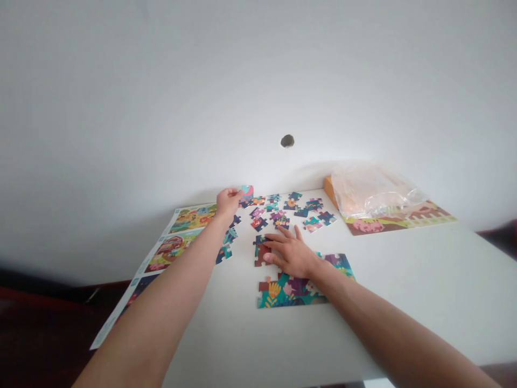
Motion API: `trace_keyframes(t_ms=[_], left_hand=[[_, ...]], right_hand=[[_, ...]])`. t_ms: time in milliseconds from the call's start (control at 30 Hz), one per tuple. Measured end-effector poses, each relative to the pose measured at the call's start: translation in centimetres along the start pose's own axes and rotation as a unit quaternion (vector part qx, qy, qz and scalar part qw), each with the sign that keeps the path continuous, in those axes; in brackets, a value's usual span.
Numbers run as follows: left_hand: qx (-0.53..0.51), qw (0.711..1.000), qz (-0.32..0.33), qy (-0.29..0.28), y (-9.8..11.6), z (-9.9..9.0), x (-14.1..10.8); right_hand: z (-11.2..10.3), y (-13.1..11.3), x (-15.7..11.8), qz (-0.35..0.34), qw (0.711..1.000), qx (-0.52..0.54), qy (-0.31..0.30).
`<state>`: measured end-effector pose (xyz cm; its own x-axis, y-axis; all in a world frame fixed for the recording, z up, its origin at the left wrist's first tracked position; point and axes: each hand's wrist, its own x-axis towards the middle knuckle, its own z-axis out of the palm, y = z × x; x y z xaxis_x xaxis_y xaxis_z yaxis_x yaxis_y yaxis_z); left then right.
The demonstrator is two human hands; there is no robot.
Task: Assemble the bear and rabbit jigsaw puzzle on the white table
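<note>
Surface (424,285) smooth, low sheen. Jigsaw pieces (312,224) toward far edge: printed cardboard. Sheet (167,252) along left edge: printed paper. Bag (374,188) by far edge: clear plastic, crinkled, glossy. Wall (258,81) matt.

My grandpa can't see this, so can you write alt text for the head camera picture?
A person's left hand holds a puzzle piece near loose pieces on a white table, while their right hand lies spread over a partly joined puzzle. A picture sheet lies at left, a clear plastic bag at right.
</note>
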<state>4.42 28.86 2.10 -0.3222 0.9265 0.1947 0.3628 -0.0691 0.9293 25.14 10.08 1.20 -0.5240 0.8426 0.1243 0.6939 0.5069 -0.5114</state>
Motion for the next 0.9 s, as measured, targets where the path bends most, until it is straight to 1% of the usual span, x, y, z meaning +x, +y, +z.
trace_keyframes(t_ms=[67,167,267,333,400,500,600,667,733,800,833,900], left_hand=[[-0.019,1.0,0.009,-0.011,-0.5,-1.6,-2.1],[-0.019,0.999,0.025,-0.014,-2.5,-3.7,-5.7],[0.002,0.999,0.015,0.039,-4.6,-5.1,-8.0],[-0.02,0.997,0.021,0.075,-5.3,-5.5,-8.4],[-0.027,0.995,0.024,0.092,-5.5,-5.6,-8.4],[0.002,0.997,0.015,0.074,-5.1,-5.4,-8.4],[0.031,0.995,0.047,0.077,-4.4,-5.2,-8.7],[0.006,0.995,0.065,0.074,-3.9,-5.0,-9.1],[-0.066,0.995,0.048,0.054,-3.3,-4.8,-9.5],[-0.153,0.988,0.004,0.01,-2.6,-4.6,-10.0],[-0.185,0.982,-0.016,-0.03,-2.2,-4.5,-10.3],[-0.208,0.97,-0.033,-0.124,-1.5,-4.4,-11.0]], right_hand=[[0.0,0.0,0.0,-0.003,1.0,0.0,0.007],[0.1,0.1,-0.1,-0.003,1.0,-0.002,0.007],[0.3,0.2,-0.1,-0.001,1.0,-0.004,0.009],[0.3,0.3,-0.1,-0.001,1.0,-0.007,0.017],[0.4,0.4,-0.1,-0.001,1.0,-0.011,0.024],[0.5,0.5,-0.1,0.002,1.0,-0.015,0.023],[0.6,0.5,-0.1,0.002,1.0,-0.015,0.026],[0.7,0.6,-0.1,-0.002,0.999,-0.015,0.031],[0.8,0.7,-0.1,-0.008,0.999,-0.017,0.034],[1.0,0.8,0.0,-0.019,0.999,-0.019,0.042],[1.1,0.9,0.1,-0.025,0.998,-0.017,0.054],[1.3,1.1,0.3,-0.021,0.994,-0.004,0.105]])
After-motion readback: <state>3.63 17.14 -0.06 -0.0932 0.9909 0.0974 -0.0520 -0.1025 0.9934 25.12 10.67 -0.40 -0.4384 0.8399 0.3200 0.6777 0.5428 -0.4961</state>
